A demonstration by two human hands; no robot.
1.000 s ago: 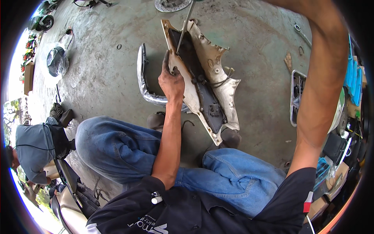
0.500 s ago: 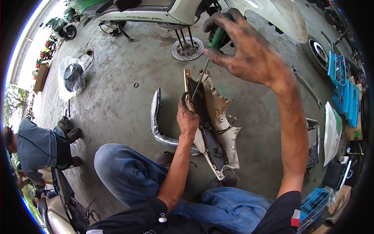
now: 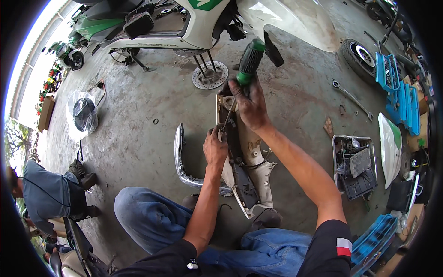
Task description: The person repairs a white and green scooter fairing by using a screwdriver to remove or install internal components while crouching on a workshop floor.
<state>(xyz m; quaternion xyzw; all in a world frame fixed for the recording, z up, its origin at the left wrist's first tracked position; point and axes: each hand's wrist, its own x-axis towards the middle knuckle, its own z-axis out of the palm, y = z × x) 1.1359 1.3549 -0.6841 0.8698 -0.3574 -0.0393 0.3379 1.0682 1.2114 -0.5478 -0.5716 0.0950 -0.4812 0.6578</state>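
White panel is lying lengthwise over the floor, its near end pointing between the two shoes of the person; I cannot tell how much of it is touching the floor. A long black inner part is filling its middle, between the left and the right edge. The left hand is holding the left edge of this panel at its far half, and its grip is clamping there with fingers and thumb. The right hand is keeping its grip closed around the lower portion of a green and black screwdriver, whose handle is pointing upward. The shaft is slanting down toward the panel's left edge, just beside the left fingers; the exact contact of the tip is too small to tell. A shiny curved strip is lying on the floor, at the left of the panel. Toward the right edge of the floor, a metal tray is carrying dark parts inside its rim, and a wrench is lying beyond its far edge. Beyond the panel's far end, a brake disc is resting near a white and green scooter.
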